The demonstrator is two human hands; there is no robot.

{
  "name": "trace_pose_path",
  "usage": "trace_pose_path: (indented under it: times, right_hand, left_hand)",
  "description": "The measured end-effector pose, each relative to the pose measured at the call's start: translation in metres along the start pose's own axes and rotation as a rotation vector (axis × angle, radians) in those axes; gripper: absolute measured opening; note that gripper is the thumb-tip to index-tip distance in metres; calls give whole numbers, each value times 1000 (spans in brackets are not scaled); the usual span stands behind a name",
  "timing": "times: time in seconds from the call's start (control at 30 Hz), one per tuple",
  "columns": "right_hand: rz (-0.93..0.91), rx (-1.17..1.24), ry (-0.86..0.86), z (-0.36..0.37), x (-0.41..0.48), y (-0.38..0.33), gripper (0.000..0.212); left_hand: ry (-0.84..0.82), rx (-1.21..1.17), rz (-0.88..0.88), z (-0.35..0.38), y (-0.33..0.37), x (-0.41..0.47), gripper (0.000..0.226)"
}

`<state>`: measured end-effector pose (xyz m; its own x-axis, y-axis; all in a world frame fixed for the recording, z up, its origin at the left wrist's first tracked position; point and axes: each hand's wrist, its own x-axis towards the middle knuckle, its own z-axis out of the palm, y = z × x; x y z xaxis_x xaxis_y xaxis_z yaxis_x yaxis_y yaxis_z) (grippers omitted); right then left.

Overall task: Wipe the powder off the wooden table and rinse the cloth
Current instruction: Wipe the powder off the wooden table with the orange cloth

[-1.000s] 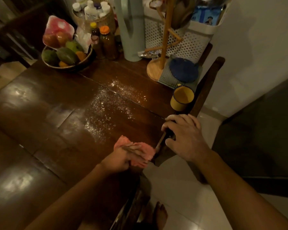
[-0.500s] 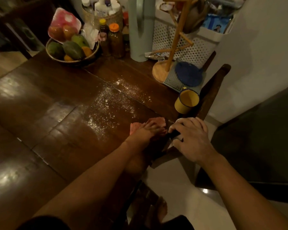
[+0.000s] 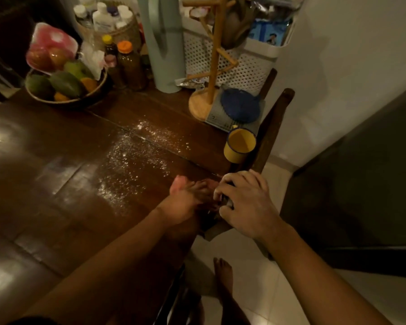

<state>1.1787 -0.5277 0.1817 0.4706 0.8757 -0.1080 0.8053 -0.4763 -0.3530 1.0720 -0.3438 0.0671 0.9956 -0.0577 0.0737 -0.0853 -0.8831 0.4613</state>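
Note:
White powder (image 3: 131, 160) is scattered over the middle of the dark wooden table (image 3: 56, 165). My left hand (image 3: 188, 202) lies on a pink cloth (image 3: 177, 184) and presses it flat on the table with the fingers stretched forward. The cloth sits just right of the powder's near end. Most of the cloth is hidden under the hand. My right hand (image 3: 244, 202) is beside it, touching the left fingertips. Its fingers curl over a dark wooden chair back (image 3: 271, 134) at the table's right edge.
A yellow mug (image 3: 239, 144) stands near the right edge, just beyond my hands. Behind the powder are a wooden mug tree (image 3: 211, 66), a blue pad (image 3: 240, 104), bottles (image 3: 127, 64), a fruit bowl (image 3: 66, 85) and a white basket (image 3: 244, 66). My bare foot (image 3: 223, 277) is on the tiled floor.
My left hand has slid the cloth away from the near edge, up and right to meet the right hand. The right hand has stayed on the chair back.

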Motion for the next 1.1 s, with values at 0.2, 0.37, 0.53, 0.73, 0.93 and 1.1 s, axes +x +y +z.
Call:
trace_pose_path:
  times: [0.2,0.37,0.53,0.73,0.93,1.1]
  right_hand:
    - [46,-42,-100,-2,5,-4,30]
    - [111,-290,-383,-14,21,-25,44]
    - [68,-144,-629,18,59,-61,51]
    - [-55,38,-545,112,86,-91,69]
    - [-110,-90,-187,162,74,-86,67]
    - [-107,-130,-96,171,75,-86,65]
  left_hand:
    - [385,-68,-690,13,-17,-100,64]
    - [-71,89,-504,50,-15,-165,50]
    - [429,-24,-940,-6,-52,-194,52]
    - [483,73,-1098,-24,-54,-155,58]
    - [328,-44,-772,-16,-69,-222,60]
    - [812,23,-1414,-76,-130,-196,42]
